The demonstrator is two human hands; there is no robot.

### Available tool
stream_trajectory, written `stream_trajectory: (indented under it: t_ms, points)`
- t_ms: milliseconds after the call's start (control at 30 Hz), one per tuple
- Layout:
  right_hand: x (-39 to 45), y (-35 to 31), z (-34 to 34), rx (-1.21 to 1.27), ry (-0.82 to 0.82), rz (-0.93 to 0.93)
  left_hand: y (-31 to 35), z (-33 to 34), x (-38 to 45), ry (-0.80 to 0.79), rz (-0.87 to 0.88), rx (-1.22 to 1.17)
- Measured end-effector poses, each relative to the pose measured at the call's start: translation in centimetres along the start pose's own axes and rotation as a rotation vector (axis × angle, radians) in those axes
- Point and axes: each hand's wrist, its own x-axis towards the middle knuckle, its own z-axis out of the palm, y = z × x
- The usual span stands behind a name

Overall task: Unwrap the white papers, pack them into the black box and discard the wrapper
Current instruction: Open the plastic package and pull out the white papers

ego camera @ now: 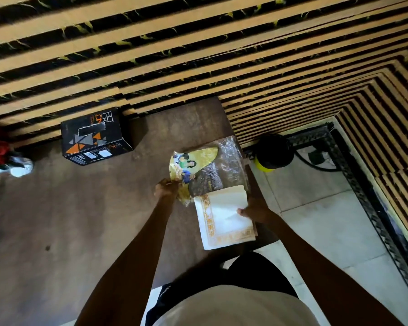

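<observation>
- Head view: left hand (166,188) pinches wrapper (207,165), anchoring it.
- Right hand (254,211) grips white papers (225,216), likely sliding them free.
- Black box (94,137) waits upper left, within reach on table (80,220).

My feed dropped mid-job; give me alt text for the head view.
Left hand grips the printed plastic wrapper while the right hand pulls a stack of gold-bordered white papers partly out of it, at the brown table's right edge. The black box sits closed at the table's far side.
</observation>
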Motion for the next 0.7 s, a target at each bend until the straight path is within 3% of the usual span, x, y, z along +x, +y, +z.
stream_trajectory:
  t_ms: [133,200,267,333,400,467,533,700]
  points:
    - [-0.3,0.4,0.4,-0.157,0.215,-0.184,-1.6,0.5,3.4,-0.078,0.006,0.037]
    - [-1.2,-0.3,0.9,-0.241,0.360,-0.166,-1.6,0.8,3.4,-0.168,0.037,0.041]
    - [-2.0,-1.1,1.0,-0.394,0.543,-0.177,0.5,0.3,-0.5,-0.182,0.132,0.013]
    - [-2.3,-2.1,1.0,-0.470,0.633,-0.313,1.2,-0.5,-2.1,-0.145,0.212,0.071]
    - [-2.5,-4.5,1.2,-0.415,0.590,-0.411,0.5,-2.1,-2.4,-0.112,0.254,0.234]
    - [-1.9,-7.0,2.2,-0.404,0.551,-0.502,-1.1,-4.1,-1.6,-0.157,0.409,0.211]
    - [-1.1,-10.1,3.9,-0.367,0.498,-0.564,-2.1,-6.2,-0.9,-0.099,0.496,0.250]
    - [2.6,-17.4,8.8,-0.273,0.284,-0.517,-0.3,-12.3,1.8,-0.013,0.483,0.229]
